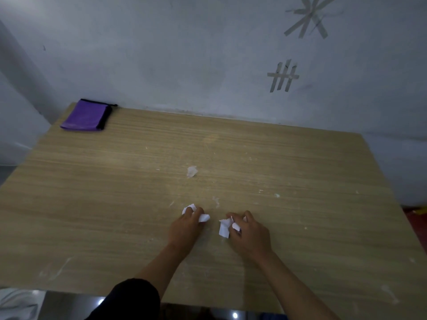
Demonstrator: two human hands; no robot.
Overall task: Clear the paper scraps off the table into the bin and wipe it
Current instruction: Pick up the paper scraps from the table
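White paper scraps [235,226], torn with ragged edges and partly crumpled, are in both hands near the front middle of the table [115,192]. We see the left hand [184,227] palm-down, its fingers curled round a crumpled wad [190,207]. A flatter piece [204,217] sticks out on the side toward the other hand. The right hand [251,236] is palm-down too, fingers curled and pinching several scraps. The biggest of these is a flat strip [223,232] hanging at the hand's left edge; we cannot tell if it touches the wood. The hands are near each other, not touching.

One loose scrap [191,171], duller and crinkled, lies alone on the tabletop beyond the hands, well apart from them. Tiny white flecks [276,195] dot the surface, and whitish smears [53,271] mark the front left area.

The table is light wood-grain laminate with its back edge against a pale wall [161,54]. A purple fabric item [85,115] with black edging lies flat at the far left corner; we cannot tell whether it is a cloth or a pouch.

On the wall, grey tape strips [283,76] cross in a hash shape. A second tape cluster [307,16], star-shaped, sits higher on the right. A dark sleeve [131,299] covers the left upper arm; the right forearm is bare.
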